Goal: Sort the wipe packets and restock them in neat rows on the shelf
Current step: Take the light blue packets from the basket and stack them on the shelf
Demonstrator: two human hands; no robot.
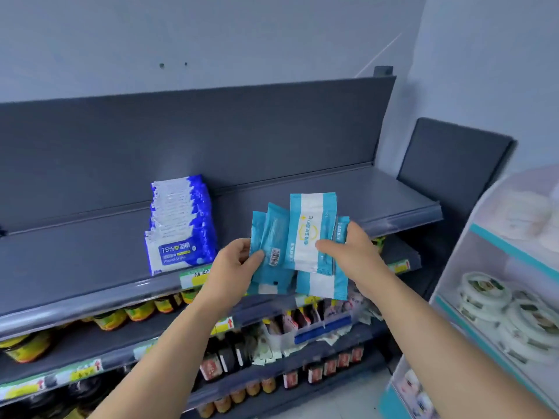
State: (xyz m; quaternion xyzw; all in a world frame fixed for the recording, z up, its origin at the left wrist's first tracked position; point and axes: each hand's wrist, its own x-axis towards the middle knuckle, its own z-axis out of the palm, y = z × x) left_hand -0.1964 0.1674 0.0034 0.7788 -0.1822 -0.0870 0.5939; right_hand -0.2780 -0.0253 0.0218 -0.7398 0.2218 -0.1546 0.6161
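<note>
Both arms bare, reaching forward and upward from the lower frame edge, converging toward centre. Left forearm (169,343) runs up from lower left, wrist roughly straight. Left hand (239,261) seen from the back, thumb laid across the front of a fan of light-blue packets (311,228), the other fingers hidden behind them. Right forearm (447,337) comes in from lower right at a shallower slant. Right hand (351,252) grips the same fan from its right side, thumb pointing left over the front packet, fingertips curled round the far edge. Hands near each other, not touching.
</note>
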